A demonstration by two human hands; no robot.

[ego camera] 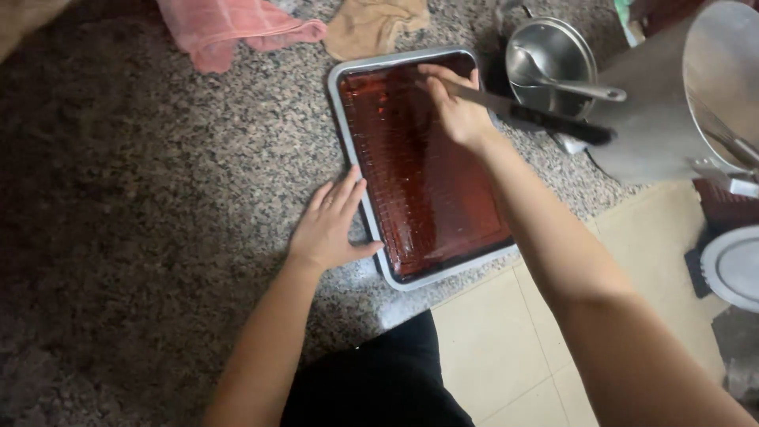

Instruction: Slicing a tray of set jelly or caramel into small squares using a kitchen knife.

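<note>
Right hand grips a knife over the red jelly. Left hand lies flat, fingers spread, against the tray rim.

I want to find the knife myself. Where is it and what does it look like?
Start at the metal tray of dark red jelly on the speckled counter. Above its far end, the right hand holds the knife. Unlike the shiny ladle nearby, it has a black handle and a flat blade.

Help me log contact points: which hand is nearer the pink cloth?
Left. The left hand rests at the tray's left rim, below the pink cloth; the right hand, holding a knife, is farther right.
</note>
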